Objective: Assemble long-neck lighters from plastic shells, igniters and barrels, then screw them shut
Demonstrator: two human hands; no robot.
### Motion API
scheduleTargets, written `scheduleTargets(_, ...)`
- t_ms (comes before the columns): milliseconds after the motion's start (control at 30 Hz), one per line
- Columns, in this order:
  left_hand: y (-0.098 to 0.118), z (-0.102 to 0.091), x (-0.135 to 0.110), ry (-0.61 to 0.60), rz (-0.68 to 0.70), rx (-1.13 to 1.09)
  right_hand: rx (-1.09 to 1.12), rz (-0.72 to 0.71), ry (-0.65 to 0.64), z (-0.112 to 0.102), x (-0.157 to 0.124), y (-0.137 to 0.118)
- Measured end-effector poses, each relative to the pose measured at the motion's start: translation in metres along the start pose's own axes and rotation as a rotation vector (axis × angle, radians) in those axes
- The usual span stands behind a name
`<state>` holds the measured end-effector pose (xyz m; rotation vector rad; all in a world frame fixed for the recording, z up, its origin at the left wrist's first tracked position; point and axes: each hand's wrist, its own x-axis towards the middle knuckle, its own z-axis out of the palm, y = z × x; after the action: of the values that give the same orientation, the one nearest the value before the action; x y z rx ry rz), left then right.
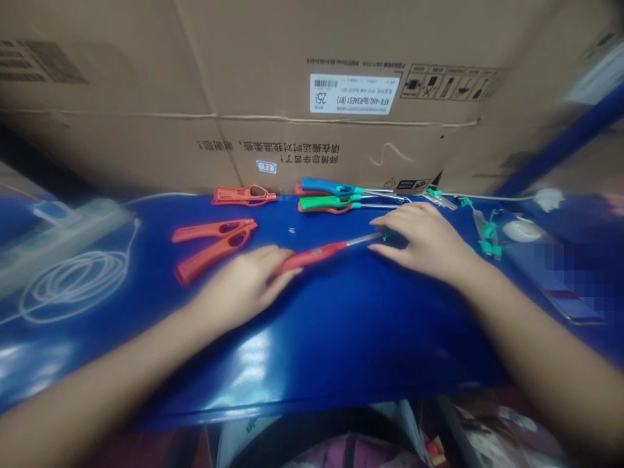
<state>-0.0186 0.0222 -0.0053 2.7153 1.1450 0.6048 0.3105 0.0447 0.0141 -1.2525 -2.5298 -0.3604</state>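
Observation:
A red long-nosed lighter (316, 255) lies across the middle of the blue table (341, 325). My left hand (244, 283) grips its red handle end with curled fingers. My right hand (424, 240) rests over the metal nozzle end, its fingers pressed down on the tip, where a small green piece shows. Beyond the hands lie a blue lighter (336, 188) and a green lighter (331, 203) side by side.
Orange handle shells (214, 244) lie at the left, another (244, 195) behind them. A coiled white cable (73, 283) and a power strip (63, 227) sit far left. Small teal parts (487, 237) lie at the right. A big cardboard box (292, 97) walls off the back.

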Motion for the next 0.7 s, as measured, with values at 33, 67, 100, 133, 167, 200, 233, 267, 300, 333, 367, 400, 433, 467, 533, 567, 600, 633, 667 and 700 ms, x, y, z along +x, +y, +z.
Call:
scheduleTargets(33,0.0,0.0,0.0,0.013,-0.008,-0.006,-0.006,-0.012,0.004,0.0,-0.001,0.005)
scheduleTargets(67,0.0,-0.001,0.0,0.023,-0.012,-0.013,-0.011,-0.031,0.004,0.0,-0.001,0.009)
scheduleTargets(100,0.0,-0.001,0.0,0.029,-0.016,-0.018,-0.016,-0.052,0.002,0.0,-0.001,0.011)
scheduleTargets(133,0.001,-0.001,0.0,0.033,-0.019,-0.023,-0.021,-0.072,0.002,0.0,-0.002,0.013)
scheduleTargets(167,0.002,-0.002,-0.001,0.035,-0.022,-0.026,-0.027,-0.082,0.007,0.0,-0.002,0.014)
scheduleTargets(200,0.003,-0.002,-0.001,0.037,-0.024,-0.028,-0.033,-0.082,0.015,0.0,-0.002,0.015)
scheduleTargets(233,0.003,-0.003,-0.001,0.041,-0.026,-0.029,-0.041,-0.07,0.028,-0.001,-0.002,0.016)
scheduleTargets(267,0.003,-0.004,-0.002,0.046,-0.029,-0.028,-0.05,-0.049,0.042,-0.002,-0.002,0.017)
scheduleTargets(300,0.003,-0.004,-0.002,0.051,-0.034,-0.028,-0.058,-0.027,0.055,-0.002,-0.001,0.018)
scheduleTargets(333,0.003,-0.004,-0.002,0.052,-0.039,-0.028,-0.06,-0.013,0.068,-0.003,-0.001,0.019)
scheduleTargets(367,0.003,-0.004,-0.002,0.047,-0.042,-0.029,-0.054,-0.011,0.079,-0.003,-0.001,0.019)
scheduleTargets(400,0.002,-0.004,-0.002,0.041,-0.041,-0.031,-0.035,-0.026,0.09,-0.003,-0.001,0.018)
scheduleTargets(433,0.002,-0.004,-0.002,0.033,-0.037,-0.032,-0.005,-0.057,0.103,-0.003,0.0,0.016)
scheduleTargets(467,0.002,-0.003,-0.002,0.026,-0.03,-0.032,0.033,-0.098,0.112,-0.002,0.0,0.012)
scheduleTargets(533,0.003,-0.001,-0.003,0.014,-0.015,-0.035,0.112,-0.184,0.129,0.0,0.001,-0.001)
scheduleTargets(567,0.004,0.0,-0.003,0.007,-0.009,-0.042,0.141,-0.214,0.125,0.001,0.002,-0.008)
scheduleTargets(600,0.005,0.001,-0.004,0.001,-0.003,-0.058,0.16,-0.24,0.127,0.003,0.002,-0.016)
scheduleTargets(633,0.007,0.002,-0.004,-0.002,0.001,-0.083,0.173,-0.266,0.122,0.004,0.002,-0.024)
scheduleTargets(667,0.008,0.003,-0.004,-0.002,0.003,-0.117,0.187,-0.281,0.112,0.005,0.002,-0.031)
scheduleTargets(700,0.009,0.004,-0.005,-0.005,0.0,-0.16,0.206,-0.285,0.104,0.007,0.002,-0.037)
